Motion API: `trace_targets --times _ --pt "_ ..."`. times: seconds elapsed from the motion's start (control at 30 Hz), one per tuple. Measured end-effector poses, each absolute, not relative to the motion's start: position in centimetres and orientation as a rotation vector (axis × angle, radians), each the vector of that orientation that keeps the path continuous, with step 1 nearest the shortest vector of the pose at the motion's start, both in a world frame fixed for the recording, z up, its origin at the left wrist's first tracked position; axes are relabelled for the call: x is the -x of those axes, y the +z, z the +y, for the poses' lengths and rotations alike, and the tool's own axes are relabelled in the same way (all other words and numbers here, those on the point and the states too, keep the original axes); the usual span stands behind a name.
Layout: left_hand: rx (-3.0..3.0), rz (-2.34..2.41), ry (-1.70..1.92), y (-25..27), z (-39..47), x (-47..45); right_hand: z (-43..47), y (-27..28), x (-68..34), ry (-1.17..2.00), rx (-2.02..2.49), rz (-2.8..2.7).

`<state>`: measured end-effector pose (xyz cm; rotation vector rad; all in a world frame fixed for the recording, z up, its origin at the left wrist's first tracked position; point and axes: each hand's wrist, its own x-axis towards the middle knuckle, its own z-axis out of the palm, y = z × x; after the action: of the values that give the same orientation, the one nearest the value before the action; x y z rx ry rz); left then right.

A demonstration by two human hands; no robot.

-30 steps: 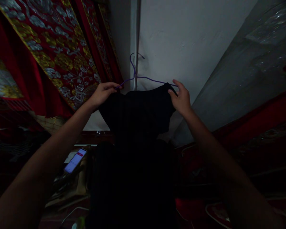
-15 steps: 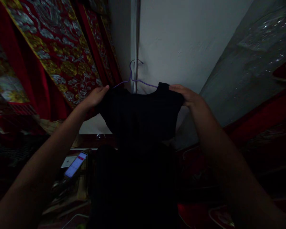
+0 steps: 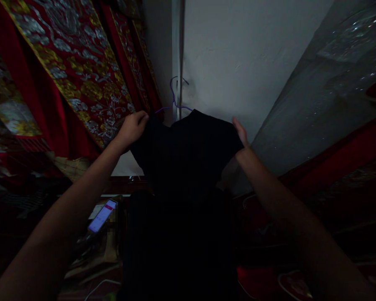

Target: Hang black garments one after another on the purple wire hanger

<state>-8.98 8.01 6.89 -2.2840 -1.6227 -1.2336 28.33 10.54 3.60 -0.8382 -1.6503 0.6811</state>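
A dark T-shirt hangs in front of me on a thin purple wire hanger. The hanger's hook is up against a narrow vertical strip on the wall, and its ends are covered by the shirt. My left hand is closed on the fabric at the left shoulder, thumb against the fingers. At the right sleeve, my right hand lies partly behind the cloth. One digit points up past the sleeve's edge; the other fingers are hidden, so their grip does not show.
Red cloth with gold and silver embroidery hangs at the left. Below it a lit phone rests among dim items. The pale wall is behind the hanger. Shiny clear plastic covers something at the right, near red fabric.
The shirt's right shoulder now drapes down over the hanger's right arm, hiding more of it. My right hand has shifted lower, behind the sleeve. My left hand has moved slightly right.
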Motion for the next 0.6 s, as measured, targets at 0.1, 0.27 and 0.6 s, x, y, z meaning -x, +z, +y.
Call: trace_targets --times 0.1,0.27,0.6 --pt "2.184 -1.663 -1.288 6.9 7.9 8.2 10.0 5.0 -29.6 0.666 0.928 -1.551" --pt "2.077 -1.637 -1.449 7.0 9.0 7.3 5.6 8.4 -27.4 0.947 0.691 -1.639" --pt "2.606 -1.224 -1.868 8.3 3.6 1.2 5.0 1.2 -20.7 0.246 0.782 -2.270"
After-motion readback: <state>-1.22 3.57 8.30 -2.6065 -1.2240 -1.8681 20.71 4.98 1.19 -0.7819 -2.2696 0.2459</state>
